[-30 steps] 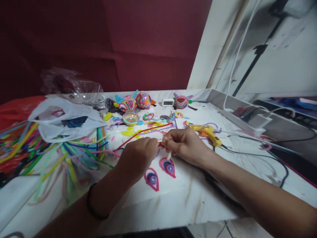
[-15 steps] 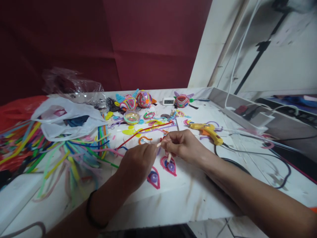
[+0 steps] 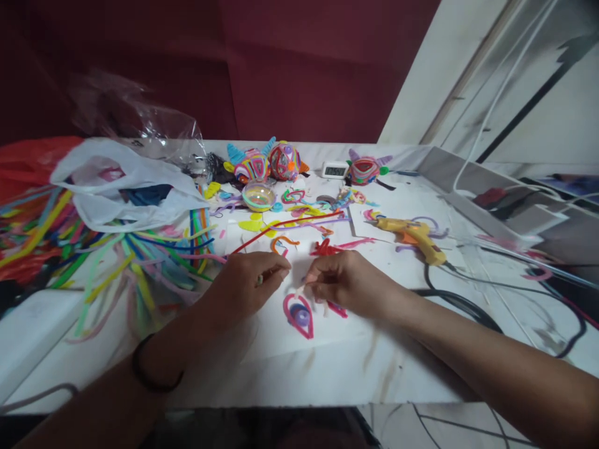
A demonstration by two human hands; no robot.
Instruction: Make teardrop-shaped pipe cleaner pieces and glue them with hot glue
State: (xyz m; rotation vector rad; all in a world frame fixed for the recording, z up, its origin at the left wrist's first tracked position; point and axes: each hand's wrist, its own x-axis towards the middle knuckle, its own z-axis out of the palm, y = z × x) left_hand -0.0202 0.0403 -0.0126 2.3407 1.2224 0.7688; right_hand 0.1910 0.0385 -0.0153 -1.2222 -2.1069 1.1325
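Observation:
My right hand [image 3: 339, 280] is closed in a pinch on a short pale pipe cleaner [image 3: 326, 307], which hangs below the fingertips. My left hand [image 3: 250, 284] is a little apart from it, its thumb and finger drawn together. A tiny pale green bit shows at its fingers, too small to name. Just below and between the hands lies a pink teardrop-shaped pipe-cleaner piece [image 3: 299, 317] with a purple coil in it. A second pink piece [image 3: 337, 309] is mostly covered by my right hand. Red curled pipe cleaners [image 3: 326, 248] lie behind that hand.
A yellow glue gun [image 3: 414, 237] and its black cord lie on the right. Loose colourful pipe cleaners [image 3: 135, 268] spread on the left beside a white plastic bag [image 3: 126, 181]. Decorated balls [image 3: 286, 161], a clear bowl [image 3: 259, 196] and a digital clock [image 3: 335, 169] stand at the back.
My hands have come apart, the left moving left off the pale pipe cleaner, which stays in my right hand. The camera view has shifted slightly.

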